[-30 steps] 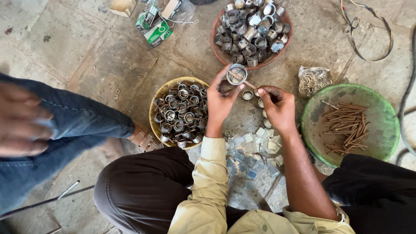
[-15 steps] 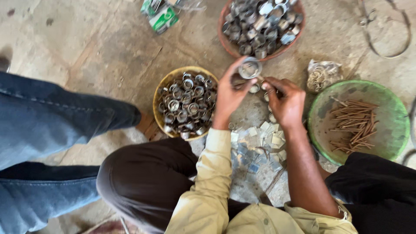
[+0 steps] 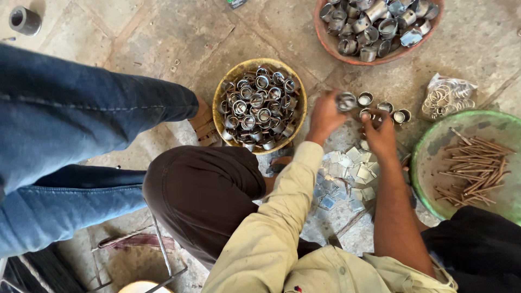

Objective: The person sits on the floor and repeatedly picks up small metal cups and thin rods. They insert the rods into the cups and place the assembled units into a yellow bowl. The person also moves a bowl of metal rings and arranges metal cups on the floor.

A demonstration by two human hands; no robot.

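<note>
On a worn stone floor, a yellow bowl (image 3: 220, 103) of short metal rings sits at the left, a reddish bowl (image 3: 331, 46) of rings far off, and a green basin (image 3: 420, 157) of rusty nails at the right. The left hand (image 3: 324, 116) grips one metal ring (image 3: 345, 101) in closed fingers. The right hand (image 3: 381, 135), fingers narrowly pinched, touches loose rings (image 3: 386, 107) just above a heap of small square metal plates (image 3: 347, 176).

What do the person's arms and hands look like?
The left arm wears a long, loose, pale yellow-green shirt sleeve down to the wrist. The right arm is bare, its sleeve ending near the shoulder. Both the left hand and the right hand are bare, with no gloves.
</note>
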